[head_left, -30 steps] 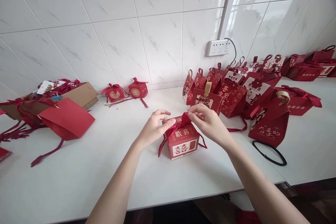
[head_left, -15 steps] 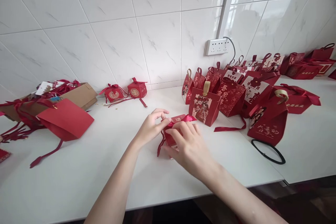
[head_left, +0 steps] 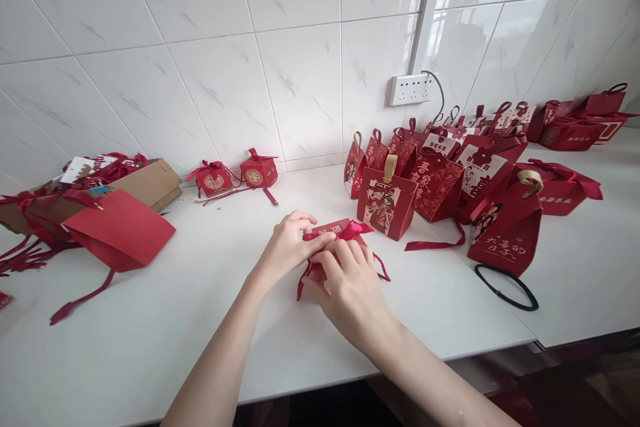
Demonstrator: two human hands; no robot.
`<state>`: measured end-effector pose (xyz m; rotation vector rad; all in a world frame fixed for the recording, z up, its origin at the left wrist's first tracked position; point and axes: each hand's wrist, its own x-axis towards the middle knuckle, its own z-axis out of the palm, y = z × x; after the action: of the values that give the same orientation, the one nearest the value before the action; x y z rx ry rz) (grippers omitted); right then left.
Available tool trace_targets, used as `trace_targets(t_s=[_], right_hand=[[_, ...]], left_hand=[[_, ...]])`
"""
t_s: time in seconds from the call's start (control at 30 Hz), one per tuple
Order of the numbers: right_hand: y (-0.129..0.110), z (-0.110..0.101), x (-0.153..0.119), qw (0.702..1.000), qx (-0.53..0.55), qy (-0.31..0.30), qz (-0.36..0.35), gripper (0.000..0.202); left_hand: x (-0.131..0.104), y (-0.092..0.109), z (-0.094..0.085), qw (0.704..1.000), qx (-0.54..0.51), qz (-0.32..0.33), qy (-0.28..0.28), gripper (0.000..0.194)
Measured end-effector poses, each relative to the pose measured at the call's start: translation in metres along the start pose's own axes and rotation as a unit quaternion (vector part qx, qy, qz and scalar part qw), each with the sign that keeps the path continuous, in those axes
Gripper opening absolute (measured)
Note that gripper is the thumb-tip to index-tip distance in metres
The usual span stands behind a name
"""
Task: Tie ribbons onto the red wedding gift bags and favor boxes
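Note:
A small red gift box (head_left: 330, 228) with gold lettering and a bright red ribbon bow (head_left: 354, 231) stands on the white table before me. My left hand (head_left: 294, 240) grips its left top edge, the thumb laid along the ribbon and the fingers curled behind. On the near side my right hand (head_left: 350, 283) presses bent fingers against the box, covering much of its front. A twisted red cord (head_left: 384, 268) hangs out on the right, with another length of cord at the left side.
Several red gift boxes (head_left: 440, 183) crowd the right side, one with a gold handle (head_left: 385, 203) closest to my hands. A black hair tie (head_left: 507, 287) lies at right. Leftward are a larger red box (head_left: 123, 230), a cardboard box (head_left: 155, 183) of ribbons and two small boxes (head_left: 257, 170) by the wall.
My right hand has shifted down and slightly left on the box, uncovering more of the bow and the right-hand cord. My left thumb now reaches farther across the top.

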<state>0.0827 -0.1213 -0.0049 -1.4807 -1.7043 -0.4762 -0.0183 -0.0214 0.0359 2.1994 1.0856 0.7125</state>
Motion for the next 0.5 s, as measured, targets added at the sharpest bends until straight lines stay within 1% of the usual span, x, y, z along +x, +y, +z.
trace_targets(t_s=[0.03,0.1,0.2,0.3,0.5], right_hand=[[-0.001,0.001,0.0,1.0,-0.006,0.01,-0.003,0.004],[-0.002,0.003,-0.002,1.0,0.001,0.031,-0.004,0.014],[-0.005,0.0,-0.003,0.998,0.042,0.034,0.017,0.02],[-0.005,-0.004,-0.004,0.995,0.087,0.026,0.029,0.02],[-0.006,-0.009,-0.006,0.988,0.152,0.035,-0.006,0.017]], left_hand=[[0.001,-0.001,0.001,1.0,0.011,-0.002,0.005,0.048],[0.002,-0.003,0.004,0.999,0.034,-0.003,0.01,0.051],[0.003,-0.005,0.006,0.998,0.063,0.0,0.019,0.054],[0.003,-0.005,0.007,0.996,0.08,0.005,0.035,0.054],[0.004,-0.005,0.006,0.996,0.085,-0.005,0.034,0.049]])
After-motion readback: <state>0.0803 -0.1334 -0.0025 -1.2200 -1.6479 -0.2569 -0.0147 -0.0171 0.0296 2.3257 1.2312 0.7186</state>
